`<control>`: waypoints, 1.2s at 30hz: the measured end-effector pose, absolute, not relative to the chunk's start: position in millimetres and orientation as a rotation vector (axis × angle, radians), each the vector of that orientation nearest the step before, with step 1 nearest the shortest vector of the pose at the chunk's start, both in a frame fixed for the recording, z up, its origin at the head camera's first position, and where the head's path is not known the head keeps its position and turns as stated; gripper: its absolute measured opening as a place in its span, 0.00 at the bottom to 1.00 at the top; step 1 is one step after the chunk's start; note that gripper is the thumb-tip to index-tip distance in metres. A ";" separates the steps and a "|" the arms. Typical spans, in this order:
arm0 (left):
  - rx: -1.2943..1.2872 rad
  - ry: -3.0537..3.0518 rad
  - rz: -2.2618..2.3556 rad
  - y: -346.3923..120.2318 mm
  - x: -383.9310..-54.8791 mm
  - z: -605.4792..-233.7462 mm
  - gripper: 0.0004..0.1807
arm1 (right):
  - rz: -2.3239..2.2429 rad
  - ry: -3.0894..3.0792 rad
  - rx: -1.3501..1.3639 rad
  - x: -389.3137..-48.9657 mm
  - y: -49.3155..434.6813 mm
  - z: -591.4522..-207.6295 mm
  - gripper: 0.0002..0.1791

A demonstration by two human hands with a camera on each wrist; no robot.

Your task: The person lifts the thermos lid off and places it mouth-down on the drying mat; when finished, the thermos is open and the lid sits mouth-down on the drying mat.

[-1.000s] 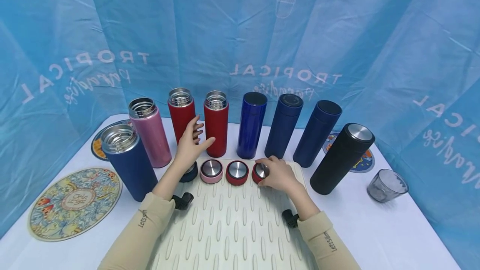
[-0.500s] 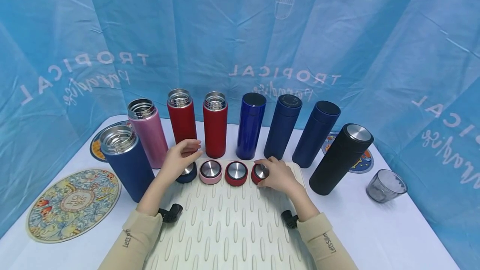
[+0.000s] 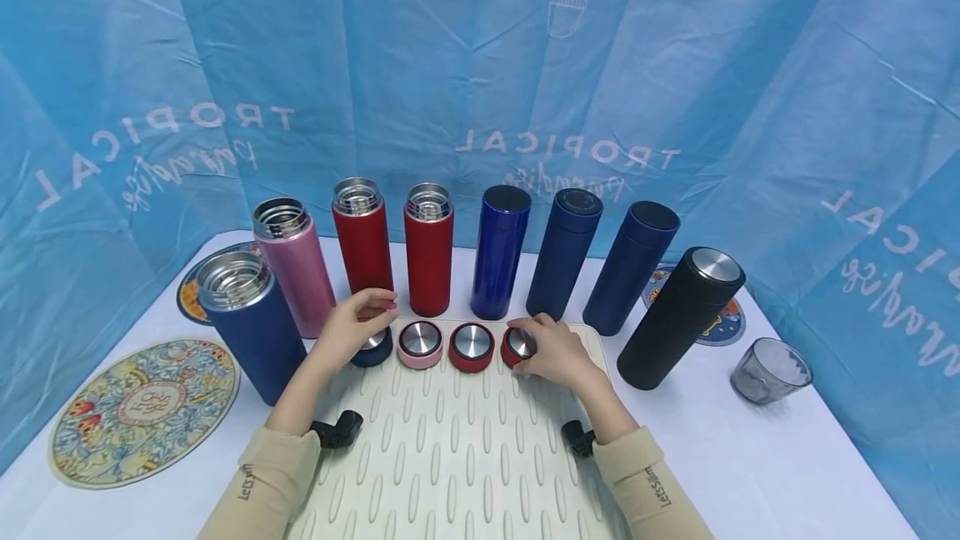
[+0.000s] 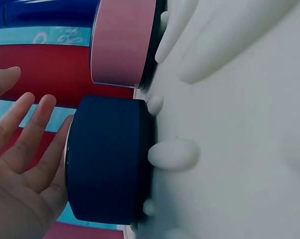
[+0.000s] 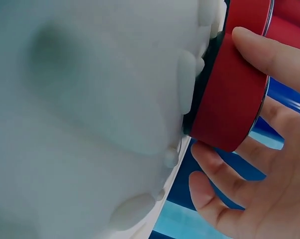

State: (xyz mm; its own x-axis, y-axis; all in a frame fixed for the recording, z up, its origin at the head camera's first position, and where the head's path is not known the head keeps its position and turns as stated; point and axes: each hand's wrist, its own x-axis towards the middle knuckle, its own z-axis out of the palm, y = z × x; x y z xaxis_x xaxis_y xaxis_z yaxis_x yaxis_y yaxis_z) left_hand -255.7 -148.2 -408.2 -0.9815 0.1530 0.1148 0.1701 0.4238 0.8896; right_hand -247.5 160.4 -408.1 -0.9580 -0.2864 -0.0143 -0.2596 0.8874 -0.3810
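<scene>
Head view shows the person's left hand (image 3: 348,330) at the left end of a cream mat (image 3: 450,448), just over the navy lid (image 3: 378,352). Its fingers are loosely bent, the thumb stands apart from them, and it has hold of nothing; whether a fingertip touches the lid cannot be told. The right hand (image 3: 557,350) pinches the right-hand red lid (image 3: 513,348), thumb on one side wall and fingertips at the other, as the right wrist view confirms. That lid sits on the mat near its far edge, steel top up. Between the hands, in the same row, lie the pink lid (image 3: 420,344) and another red lid (image 3: 472,347).

Behind the row stand a wide navy bottle (image 3: 255,344), a pink bottle (image 3: 297,273) and two red bottles (image 3: 429,261), all with bare steel necks. Farther right are a glossy blue bottle (image 3: 498,261), two slim dark-blue bottles (image 3: 564,261) and a black bottle (image 3: 675,323), all closed. A grey glass (image 3: 768,373) stands at far right; a floral round placemat (image 3: 146,407) lies at left.
</scene>
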 end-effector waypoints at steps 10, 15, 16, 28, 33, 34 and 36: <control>-0.319 -2.625 -1.668 -147.8 -255.9 -410.7 0.21 | -1.118 2.977 -0.260 -255.6 154.6 -396.7 0.40; -0.314 -2.623 -1.668 -147.9 -255.7 -411.1 0.20 | -1.501 2.919 -0.243 -265.1 141.8 -392.8 0.44; -0.314 -2.622 -1.668 -148.0 -255.8 -411.2 0.20 | -1.566 2.890 -0.250 -267.7 139.2 -393.4 0.46; -0.304 -2.635 -1.658 -148.5 -255.0 -411.2 0.20 | -2.027 2.528 -0.145 -303.3 114.6 -388.6 0.54; -0.296 -2.645 -1.649 -149.0 -255.0 -410.6 0.22 | -2.089 2.499 -0.125 -315.1 109.1 -387.1 0.56; -0.296 -2.647 -1.649 -149.0 -255.0 -410.5 0.22 | -2.099 2.490 -0.124 -317.3 108.6 -388.0 0.56; -0.298 -2.649 -1.652 -148.8 -255.0 -410.2 0.22 | -2.116 2.479 -0.129 -321.5 108.0 -390.3 0.56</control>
